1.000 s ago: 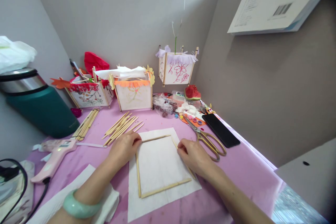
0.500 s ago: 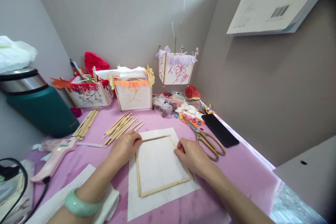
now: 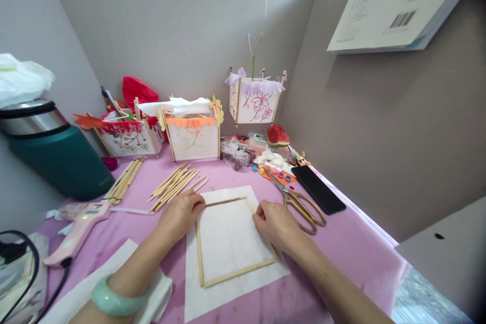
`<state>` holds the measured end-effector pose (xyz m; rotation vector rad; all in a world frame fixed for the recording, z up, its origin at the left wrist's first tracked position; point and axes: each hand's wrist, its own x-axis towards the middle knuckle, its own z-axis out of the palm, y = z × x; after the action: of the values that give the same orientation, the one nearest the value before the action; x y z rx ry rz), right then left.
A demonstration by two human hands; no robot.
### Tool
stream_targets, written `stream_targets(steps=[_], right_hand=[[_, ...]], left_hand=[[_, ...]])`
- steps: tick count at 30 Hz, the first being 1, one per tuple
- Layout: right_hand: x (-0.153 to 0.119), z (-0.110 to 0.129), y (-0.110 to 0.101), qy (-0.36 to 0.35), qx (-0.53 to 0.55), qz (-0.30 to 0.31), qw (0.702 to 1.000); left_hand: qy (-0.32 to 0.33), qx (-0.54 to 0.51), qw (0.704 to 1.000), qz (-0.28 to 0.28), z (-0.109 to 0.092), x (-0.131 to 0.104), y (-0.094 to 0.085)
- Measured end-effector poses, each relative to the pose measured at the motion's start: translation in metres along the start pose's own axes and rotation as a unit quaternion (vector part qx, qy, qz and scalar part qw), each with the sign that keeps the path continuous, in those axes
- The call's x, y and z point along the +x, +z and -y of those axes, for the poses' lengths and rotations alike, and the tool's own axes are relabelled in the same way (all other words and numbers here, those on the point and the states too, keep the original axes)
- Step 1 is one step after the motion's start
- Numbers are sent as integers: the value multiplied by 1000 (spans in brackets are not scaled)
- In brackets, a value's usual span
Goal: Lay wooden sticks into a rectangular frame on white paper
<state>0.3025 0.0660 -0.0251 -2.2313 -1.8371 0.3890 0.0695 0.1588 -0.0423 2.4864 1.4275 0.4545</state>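
A square frame of thin wooden sticks (image 3: 240, 273) lies flat on a sheet of white paper (image 3: 235, 235). My left hand (image 3: 183, 211) is closed, thumb and fingers pinching the frame's far left corner and hiding it. On the opposite side my right hand (image 3: 276, 220) pinches the right-hand stick near its upper part. The frame's far stick (image 3: 227, 201) and near stick show in full between the hands. A green bangle (image 3: 118, 297) circles my left wrist.
Gold-handled scissors (image 3: 298, 201) and a black phone (image 3: 318, 189) lie to the right. Loose sticks (image 3: 176, 185), a pink glue gun (image 3: 81, 228) and a teal bottle (image 3: 61, 157) are left. Decorated paper lanterns (image 3: 194, 136) stand behind; one (image 3: 258, 101) hangs.
Almost nothing differs. My right hand has shifted very slightly on the right-hand stick; my left hand keeps its place at the corner.
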Motion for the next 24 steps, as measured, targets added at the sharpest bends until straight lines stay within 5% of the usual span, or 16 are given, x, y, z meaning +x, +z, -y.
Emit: stream_targets(steps=[13, 17, 20, 24], right_hand=[[4, -3, -1, -9, 18, 4, 1000], [0, -12, -2, -17, 37, 9, 999], [-3, -20, -2, -20, 53, 16, 998], [-5, -25, -3, -26, 68, 21, 997]], left_hand=[[11, -12, 1000, 1, 1, 1, 0], [32, 6, 997, -74, -1, -1, -8], [70, 24, 994, -86, -15, -8, -19], [111, 69, 991, 25, -58, -27, -38]])
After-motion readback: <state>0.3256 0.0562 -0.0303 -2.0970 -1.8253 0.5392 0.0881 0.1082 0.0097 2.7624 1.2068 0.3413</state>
